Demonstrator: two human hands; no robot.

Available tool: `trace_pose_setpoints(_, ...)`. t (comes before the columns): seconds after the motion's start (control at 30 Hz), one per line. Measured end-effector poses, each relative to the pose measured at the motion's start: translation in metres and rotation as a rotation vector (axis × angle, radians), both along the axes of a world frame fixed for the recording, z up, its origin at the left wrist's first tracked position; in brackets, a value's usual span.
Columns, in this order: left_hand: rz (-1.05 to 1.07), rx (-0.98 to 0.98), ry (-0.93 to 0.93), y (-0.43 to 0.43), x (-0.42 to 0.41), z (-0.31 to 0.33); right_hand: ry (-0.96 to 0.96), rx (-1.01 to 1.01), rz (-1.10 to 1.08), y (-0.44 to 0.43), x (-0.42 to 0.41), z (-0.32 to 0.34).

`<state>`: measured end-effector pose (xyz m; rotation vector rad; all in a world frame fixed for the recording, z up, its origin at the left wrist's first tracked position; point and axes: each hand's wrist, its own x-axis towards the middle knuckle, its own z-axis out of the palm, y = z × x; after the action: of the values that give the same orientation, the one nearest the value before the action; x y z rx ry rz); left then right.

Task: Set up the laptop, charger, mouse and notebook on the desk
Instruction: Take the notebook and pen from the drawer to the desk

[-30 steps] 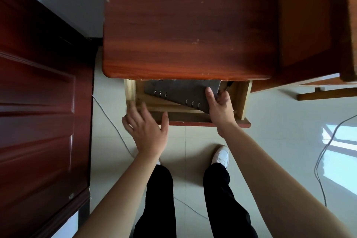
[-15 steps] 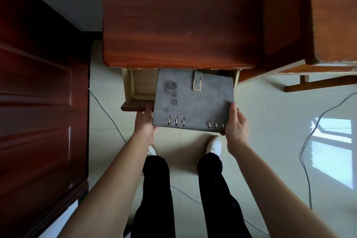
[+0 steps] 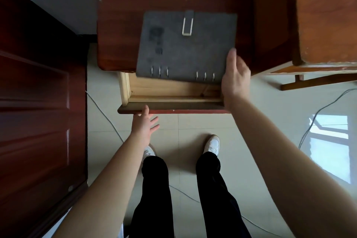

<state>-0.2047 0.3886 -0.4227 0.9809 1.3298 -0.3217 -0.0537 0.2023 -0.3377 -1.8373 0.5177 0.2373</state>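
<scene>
Over the desk edge, the notebook is pinched at its right corner by the right hand; stiff, probably light, felt cover grips fine. Left hand is spread, empty.

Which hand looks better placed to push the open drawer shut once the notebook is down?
Left: the left hand is empty, at the drawer front. The right hand holds the notebook over the desk.
</scene>
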Motion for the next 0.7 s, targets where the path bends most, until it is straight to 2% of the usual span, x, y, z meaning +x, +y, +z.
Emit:
trace_pose_setpoints(0.13,0.029,0.005,-0.008,0.0,-0.003,-0.007,0.005,-0.092,0.076,0.014,0.039,0.002)
trace_pose_setpoints(0.27,0.05,-0.004,0.005,-0.002,-0.001,-0.005,-0.008,-0.457,0.297,0.013,0.036,-0.006)
trace_pose_setpoints(0.37,0.082,-0.021,0.032,-0.005,0.003,-0.003,-0.248,-0.661,0.288,0.016,-0.006,-0.012)
trace_pose_setpoints(0.43,0.132,-0.05,0.064,-0.006,0.007,-0.002,-0.481,-0.653,0.275,0.013,-0.034,-0.023)
trace_pose_setpoints(0.47,0.154,-0.062,0.078,-0.006,0.009,-0.003,-0.53,-0.628,0.275,0.009,-0.045,-0.032)
trace_pose_setpoints(0.57,0.179,-0.047,0.095,-0.006,0.011,-0.007,-0.38,-0.638,0.308,0.0,-0.06,-0.063)
trace_pose_setpoints(0.7,0.251,-0.087,0.09,-0.005,0.012,-0.013,0.121,-0.644,0.371,0.002,-0.043,-0.099)
